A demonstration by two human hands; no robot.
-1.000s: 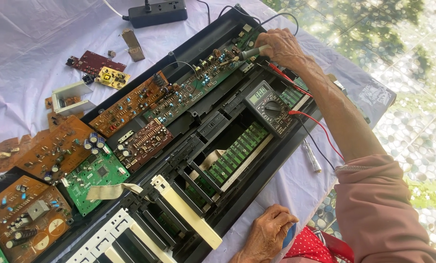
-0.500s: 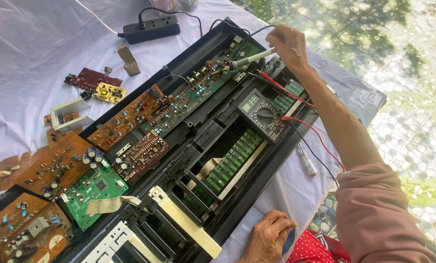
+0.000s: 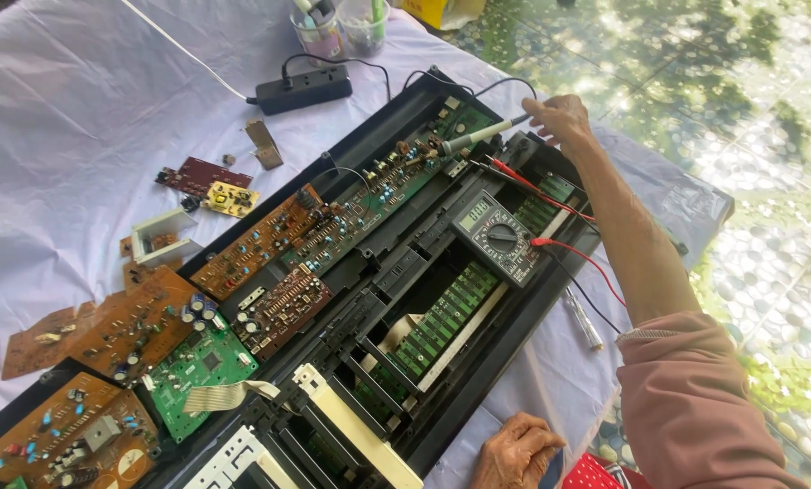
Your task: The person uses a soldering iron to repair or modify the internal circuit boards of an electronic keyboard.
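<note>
Grey probe [image 3: 479, 136] pinched in right hand [image 3: 561, 118], tip on long circuit board [image 3: 369, 195]; could have slipped, bridging crowded components. Left hand [image 3: 517, 450] curled loosely, holding nothing.

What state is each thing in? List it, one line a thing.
right hand: holds a grey probe, tip down on the long circuit board.
grey probe: tilted, tip touching the board.
left hand: rests on the white cloth, holding nothing.
multimeter: lies in the case, screen lit, red lead plugged in.
black case: opened, boards exposed.
power strip: one plug in.
</note>
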